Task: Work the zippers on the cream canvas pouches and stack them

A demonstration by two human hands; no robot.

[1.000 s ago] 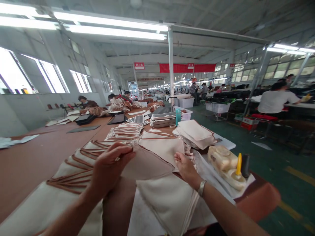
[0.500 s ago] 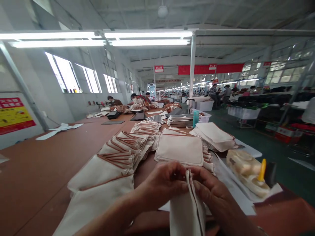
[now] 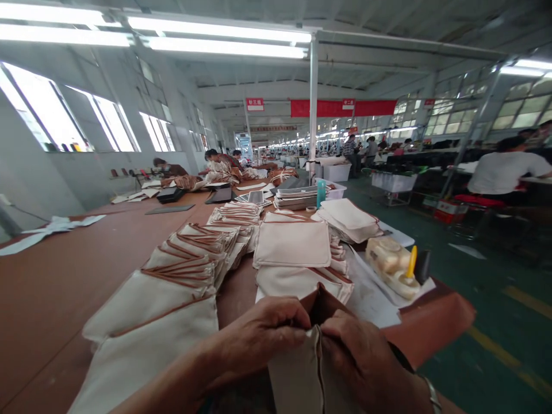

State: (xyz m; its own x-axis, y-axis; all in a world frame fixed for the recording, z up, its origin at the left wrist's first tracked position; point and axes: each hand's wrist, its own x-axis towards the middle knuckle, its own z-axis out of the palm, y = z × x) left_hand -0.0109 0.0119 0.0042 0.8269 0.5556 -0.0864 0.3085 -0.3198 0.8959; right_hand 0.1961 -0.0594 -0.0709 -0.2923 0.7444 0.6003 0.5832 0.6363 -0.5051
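Observation:
A cream fabric pouch with a brown lining stands upright between my hands at the bottom centre, its mouth spread and a seam edge facing me. My left hand pinches the top edge left of that seam. On the other side, my right hand grips the edge with thumb and fingers, partly hiding the pouch. Just beyond lies a pile of similar cream pouches with brown trim. To the left, a fanned row of cream pouches runs away along the table.
On the brown table, a cut-open plastic container with a yellow-handled tool sits at the right on white sheets. Behind it is another cream stack. A teal bottle stands near grey panels. A person in white sits at far right.
The view has swung right. The pouch in my hands has opened out, so its brown lining now shows, and both hands sit slightly lower.

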